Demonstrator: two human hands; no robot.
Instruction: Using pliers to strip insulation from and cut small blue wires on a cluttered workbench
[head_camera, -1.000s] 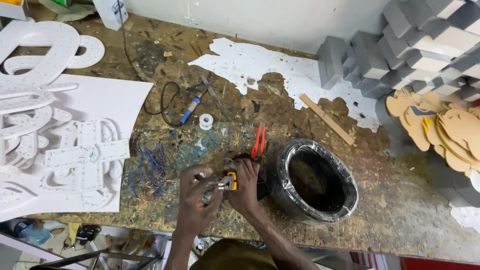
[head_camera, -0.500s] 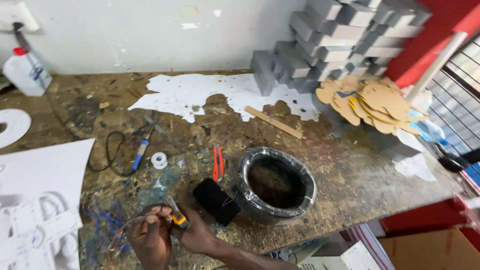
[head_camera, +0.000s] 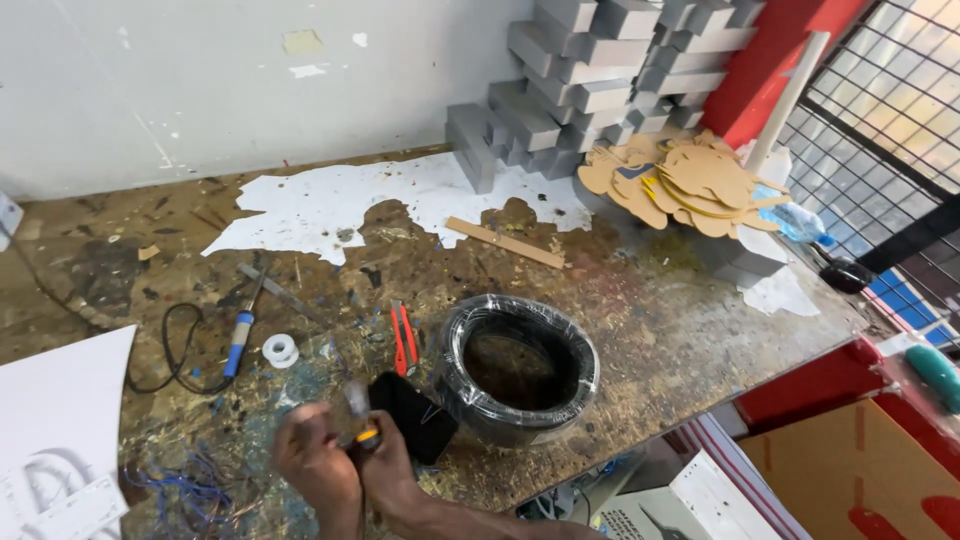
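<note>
My left hand (head_camera: 312, 455) and my right hand (head_camera: 388, 472) meet at the near edge of the workbench (head_camera: 650, 330). Between them is a small yellow-handled tool (head_camera: 366, 436), gripped by my right hand. My left hand's fingers are closed on a blurred pale piece (head_camera: 356, 398) at the tool's tip. A black box (head_camera: 418, 418) lies just right of my hands, touching a black coil of cable (head_camera: 520, 368). Loose blue wires (head_camera: 180, 482) lie to the left of my left hand.
A red-handled cutter (head_camera: 403, 340), a white tape roll (head_camera: 280, 350) and a blue soldering iron (head_camera: 237, 342) lie behind my hands. A white sheet (head_camera: 55, 410) is at the left. Grey foam blocks (head_camera: 600, 70), cardboard cutouts (head_camera: 690, 175) and a wooden strip (head_camera: 505, 242) sit at the back.
The view has swung right, away from the white cut-outs and towards the bench's right end. My hands stay together on the small tool, now low and left in the picture.
</note>
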